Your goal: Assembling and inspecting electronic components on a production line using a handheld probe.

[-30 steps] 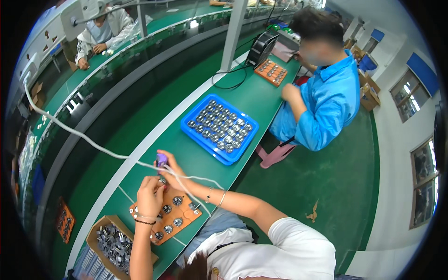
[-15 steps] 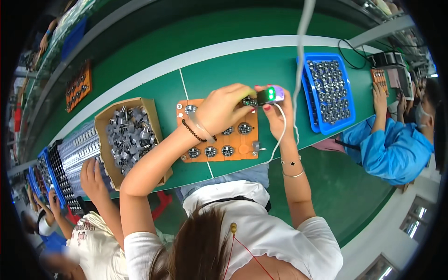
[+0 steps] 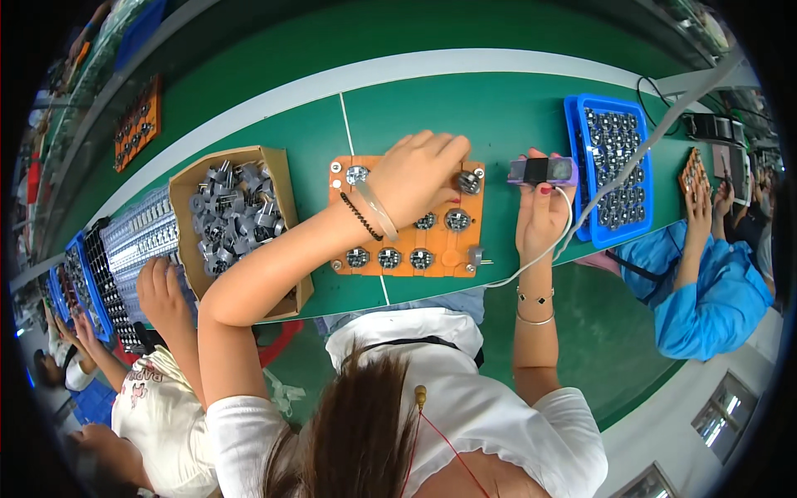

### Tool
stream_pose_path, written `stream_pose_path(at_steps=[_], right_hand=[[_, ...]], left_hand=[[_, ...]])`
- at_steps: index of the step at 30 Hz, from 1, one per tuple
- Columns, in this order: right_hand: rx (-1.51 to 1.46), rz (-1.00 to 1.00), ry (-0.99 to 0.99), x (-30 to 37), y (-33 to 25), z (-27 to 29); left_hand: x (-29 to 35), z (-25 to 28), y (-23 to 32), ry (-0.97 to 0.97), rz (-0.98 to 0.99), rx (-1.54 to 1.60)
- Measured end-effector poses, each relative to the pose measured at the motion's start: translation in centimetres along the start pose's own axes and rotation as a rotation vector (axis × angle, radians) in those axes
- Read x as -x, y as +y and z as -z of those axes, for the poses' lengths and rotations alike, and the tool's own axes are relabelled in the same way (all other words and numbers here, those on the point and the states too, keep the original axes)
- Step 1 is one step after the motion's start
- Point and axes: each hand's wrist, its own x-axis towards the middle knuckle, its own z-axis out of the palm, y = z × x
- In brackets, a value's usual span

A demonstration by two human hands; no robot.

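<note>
My left hand (image 3: 423, 178) has its fingers closed on a small round electronic part (image 3: 468, 182) with a dark, shiny face, at the far right corner of an orange fixture board (image 3: 349, 234). Several similar round parts sit in the board's recesses, and one recess at the near right holds none. Beside that corner lies a grey piece with metal pins (image 3: 475, 256). To the right of the board, my right hand (image 3: 540, 216) grips a small purple and black handheld device (image 3: 538, 171) trailing a white cable. No green light shows on it.
Left of the board stands a cardboard box (image 3: 276, 178) full of grey pinned parts. Stacked blue trays (image 3: 573, 124) of round parts stand on the right, with a white cable (image 3: 656, 133) hanging across them. Co-workers sit at both sides; one wears a blue smock (image 3: 706, 286).
The round part has left the device and moved with my left hand down to the board's corner. My right hand has drawn the device rightward, and its green lights have gone out.
</note>
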Motion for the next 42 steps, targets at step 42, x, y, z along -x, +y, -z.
stream_pose_path(at_steps=[42], right_hand=[[0.132,0.115,-0.168,0.5,-2.5,-2.6]], left_hand=[[3.6,3.7,-1.3,-0.056,0.061,-0.118]])
